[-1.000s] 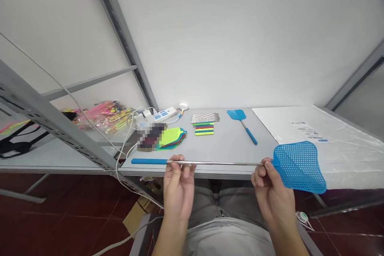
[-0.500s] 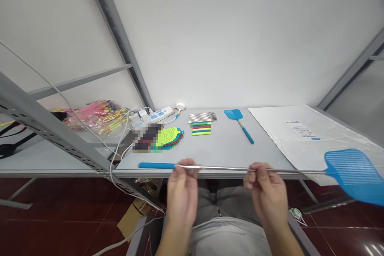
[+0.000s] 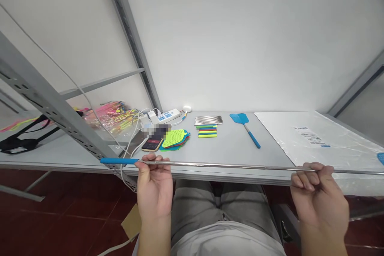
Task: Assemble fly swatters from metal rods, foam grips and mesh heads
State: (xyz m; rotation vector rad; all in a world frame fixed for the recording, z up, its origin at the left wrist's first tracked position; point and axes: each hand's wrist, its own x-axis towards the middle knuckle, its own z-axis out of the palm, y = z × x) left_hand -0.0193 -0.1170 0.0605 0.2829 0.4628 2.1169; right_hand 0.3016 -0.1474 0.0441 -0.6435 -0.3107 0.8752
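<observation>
The left hand (image 3: 154, 186) pinches the fly swatter's metal rod (image 3: 222, 165) near its blue grip, the right hand (image 3: 319, 192) pinching farther along, holding it level just above the surface (image 3: 234, 148) edge.

Open counter (image 3: 228, 152) strip mid-frame between the front edge and the item row at the back: a hand can pass there. The extended metal rod (image 3: 228, 165) spans nearly the whole frame width just above the front edge, held by left hand (image 3: 154, 186) and right hand (image 3: 319, 196), blocking a straight reach in from below. Left of centre is crowded: slanted grey shelf upright (image 3: 60, 116), white cables (image 3: 129, 144), power strip (image 3: 163, 116), phone (image 3: 152, 144), stack of mesh swatter heads (image 3: 177, 138). Centre back: coloured strips (image 3: 207, 131), blue swatter (image 3: 244, 128). Right: plastic sheet (image 3: 318, 140) covers the counter, flat.
</observation>
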